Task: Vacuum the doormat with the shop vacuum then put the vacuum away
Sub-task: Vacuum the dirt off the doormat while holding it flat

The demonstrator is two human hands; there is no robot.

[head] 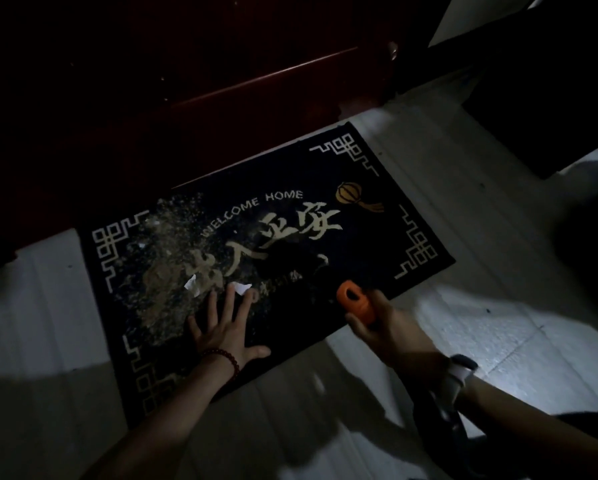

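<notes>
A black doormat (pixel 377 216) with pale lettering and a gold lantern lies on the floor before a dark door. Pale dust and debris (pixel 165 258) cover its left half, with small white paper scraps (pixel 190 282) among them. My left hand (pixel 221 327) presses flat on the mat's near edge, fingers spread. My right hand (pixel 384 327) grips the orange vacuum handle (pixel 354 301) over the mat's near right side. The black nozzel beyond the handle is lost in the dark. A dark vacuum hose (pixel 446 420) runs back under my right forearm.
Pale floor tiles (pixel 463 209) surround the mat, lit brightly at the right. The dark red door (pixel 221 81) stands right behind the mat. A dark piece of furniture (pixel 550 98) fills the upper right corner.
</notes>
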